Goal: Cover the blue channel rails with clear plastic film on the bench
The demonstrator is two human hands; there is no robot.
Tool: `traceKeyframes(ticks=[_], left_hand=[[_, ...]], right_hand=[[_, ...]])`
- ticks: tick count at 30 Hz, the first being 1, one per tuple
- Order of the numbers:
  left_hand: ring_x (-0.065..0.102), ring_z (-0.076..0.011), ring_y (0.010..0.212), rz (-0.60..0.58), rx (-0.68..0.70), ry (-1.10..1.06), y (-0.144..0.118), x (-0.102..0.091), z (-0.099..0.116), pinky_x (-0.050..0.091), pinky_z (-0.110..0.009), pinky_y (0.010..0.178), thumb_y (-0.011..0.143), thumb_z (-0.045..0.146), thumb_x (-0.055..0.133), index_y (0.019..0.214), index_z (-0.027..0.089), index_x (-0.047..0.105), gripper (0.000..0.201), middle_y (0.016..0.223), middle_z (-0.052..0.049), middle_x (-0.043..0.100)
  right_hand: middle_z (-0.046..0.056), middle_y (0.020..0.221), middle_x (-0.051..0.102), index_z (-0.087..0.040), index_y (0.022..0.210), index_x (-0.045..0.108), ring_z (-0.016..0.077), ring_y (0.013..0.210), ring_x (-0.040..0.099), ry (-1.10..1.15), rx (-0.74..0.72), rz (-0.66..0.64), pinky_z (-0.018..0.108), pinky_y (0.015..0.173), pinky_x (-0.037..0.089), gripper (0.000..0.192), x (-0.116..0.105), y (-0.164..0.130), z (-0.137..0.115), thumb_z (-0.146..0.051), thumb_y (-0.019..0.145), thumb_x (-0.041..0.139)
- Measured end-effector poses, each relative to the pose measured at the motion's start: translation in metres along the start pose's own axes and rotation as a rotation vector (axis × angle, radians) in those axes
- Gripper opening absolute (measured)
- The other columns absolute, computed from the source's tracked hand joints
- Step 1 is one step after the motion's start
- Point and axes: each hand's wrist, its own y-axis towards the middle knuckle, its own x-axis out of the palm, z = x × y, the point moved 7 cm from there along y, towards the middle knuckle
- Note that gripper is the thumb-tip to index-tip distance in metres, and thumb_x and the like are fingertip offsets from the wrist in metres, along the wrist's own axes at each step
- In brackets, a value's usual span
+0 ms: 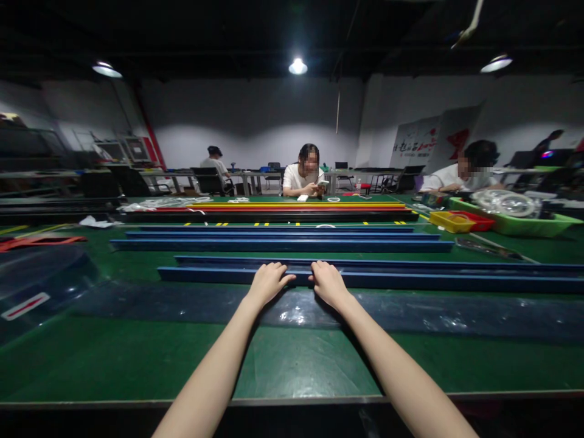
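A long blue channel strip with raised edges lies crosswise on the green table in front of me. My left hand grips it left of centre, with fingers curled over the top and the thumb along the near edge. Close by on the right, my right hand holds the same strip in a like way, its thumb pointing inward. Fingertips of both hands are partly hidden inside the channel. Between the strip and me, a flat band of clear plastic film stretches across the table.
Several more blue strips lie beyond, then black, red and yellow strips. At left is a clear plastic bundle. A green tray and a yellow bin stand far right. A person sits opposite with a phone.
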Motion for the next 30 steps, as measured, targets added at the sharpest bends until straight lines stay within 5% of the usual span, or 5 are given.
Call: traceKeyframes(ticks=[18,30], left_hand=[[0.055,-0.0194,0.091,-0.039,-0.013,-0.076,-0.001,0.000,0.006,0.037,-0.029,0.076,0.087,0.051,0.038,0.089,0.019,0.060,0.039,0.095,-0.005,0.062],[0.056,-0.0165,0.095,-0.033,0.082,-0.167,-0.003,-0.009,0.013,0.038,-0.027,0.081,0.086,0.048,0.042,0.097,0.021,0.058,0.033,0.101,-0.003,0.063]], right_hand=[[0.007,0.099,0.062,-0.019,0.092,0.053,0.0172,0.091,0.057,0.021,0.014,-0.104,0.024,0.066,0.036,0.013,-0.007,0.002,0.006,-0.020,0.083,0.043],[0.006,0.090,0.066,-0.021,0.087,0.060,0.0190,0.084,0.061,-0.042,0.155,-0.239,0.025,0.060,0.033,0.017,-0.020,-0.016,0.051,-0.029,0.081,0.046]])
